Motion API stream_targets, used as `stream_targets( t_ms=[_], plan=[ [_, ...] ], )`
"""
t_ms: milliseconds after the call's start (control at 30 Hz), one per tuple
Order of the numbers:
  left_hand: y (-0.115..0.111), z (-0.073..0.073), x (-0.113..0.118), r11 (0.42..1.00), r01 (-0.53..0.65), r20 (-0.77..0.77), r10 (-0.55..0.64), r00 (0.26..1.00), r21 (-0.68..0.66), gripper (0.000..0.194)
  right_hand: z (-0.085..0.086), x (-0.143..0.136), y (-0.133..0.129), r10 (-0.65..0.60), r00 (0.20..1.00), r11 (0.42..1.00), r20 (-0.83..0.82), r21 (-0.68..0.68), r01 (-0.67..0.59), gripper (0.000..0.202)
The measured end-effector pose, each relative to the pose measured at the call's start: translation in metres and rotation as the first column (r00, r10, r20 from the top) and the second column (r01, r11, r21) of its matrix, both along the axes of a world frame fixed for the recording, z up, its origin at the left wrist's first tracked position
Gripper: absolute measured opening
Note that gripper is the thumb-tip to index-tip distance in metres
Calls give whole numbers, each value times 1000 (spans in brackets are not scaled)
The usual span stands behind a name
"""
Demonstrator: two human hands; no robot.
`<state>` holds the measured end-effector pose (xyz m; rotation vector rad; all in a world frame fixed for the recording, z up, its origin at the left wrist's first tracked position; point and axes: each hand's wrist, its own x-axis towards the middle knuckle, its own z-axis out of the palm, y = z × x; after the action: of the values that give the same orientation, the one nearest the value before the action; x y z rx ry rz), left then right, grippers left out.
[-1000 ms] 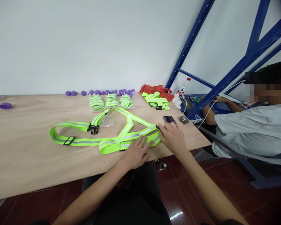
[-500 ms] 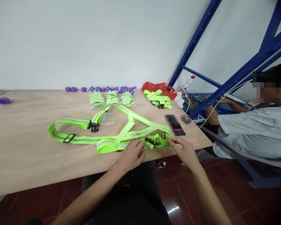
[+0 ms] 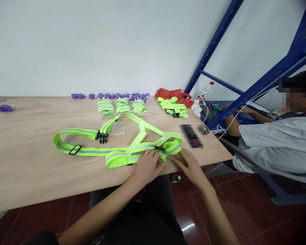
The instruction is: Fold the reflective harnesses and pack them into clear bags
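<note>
A neon yellow-green reflective harness with grey stripes and black buckles lies spread over the table. My left hand rests on its near strap, fingers stretched forward and thumb pointing right. Just right of those fingers a black buckle sits by a curled strap end. Beside that curl, at the table's front, is my right hand, its thumb and fingers apart; whether the fingertips touch the strap cannot be made out. At the harness's left side, a black prong buckle and a slider show on the loop.
Bagged folded straps and several purple pieces line the wall. Another reflective strap lies by a red plastic bag. A phone is at the right. Beyond a blue frame sits a person.
My right hand has shifted left and down off the strap's right end. The curled end has moved slightly left, and my left hand's fingers have straightened and spread, with the thumb reaching right.
</note>
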<state>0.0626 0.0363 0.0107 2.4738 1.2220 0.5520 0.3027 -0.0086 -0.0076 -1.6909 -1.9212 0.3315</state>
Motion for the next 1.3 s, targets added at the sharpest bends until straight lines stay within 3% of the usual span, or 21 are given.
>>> stream_targets(
  t_ms=[100, 300, 567, 633, 733, 800, 867, 933, 1067, 1167, 1300],
  plan=[
    [1, 1, 5, 1000, -13, -36, 14, 999, 25, 25, 5, -15, 7, 59, 996, 998, -62, -20, -61, 63],
    [1, 5, 3, 997, 35, -99, -28, 995, 70, 12, 16, -26, 30, 41, 999, 997, -6, -68, -41, 53],
    [-23, -6, -11, 991, 122, -52, -119, 991, 54, 31, 11, -28, 56, -118, 993, 990, -6, -76, 117, 28],
    [-29, -2, -18, 985, 168, -9, -168, 986, 47, 32, 10, -27, 61, -127, 992, 990, -24, -72, 125, 22],
    [-28, 18, -48, 978, 180, 154, -195, 969, 108, 27, 13, -18, 64, -153, 976, 988, -154, -56, 146, 19],
    [-19, 36, -81, 986, 28, 281, -74, 957, 164, 27, 14, -10, 63, -208, 943, 978, -258, -36, 206, 19],
    [-4, 46, -119, 963, -200, 301, 140, 943, 179, 27, 15, -2, 63, -283, 881, 957, -380, -50, 286, 22],
    [13, 43, -155, 933, -331, 198, 301, 933, 143, 32, 16, 4, 64, -341, 768, 935, -541, -114, 335, 28],
    [31, 13, -206, 963, -260, -100, 266, 959, 68, 48, 18, 15, 74, -410, 528, 893, -744, -209, 399, 35],
    [28, -2, -225, 955, -286, -171, 295, 940, 74, 46, 21, 25, 83, -413, 511, 888, -753, -209, 410, 40],
    [14, 5, -235, 946, -319, -193, 324, 926, 61, 40, 31, 35, 88, -378, 633, 907, -675, -132, 401, 48]
  ],
)
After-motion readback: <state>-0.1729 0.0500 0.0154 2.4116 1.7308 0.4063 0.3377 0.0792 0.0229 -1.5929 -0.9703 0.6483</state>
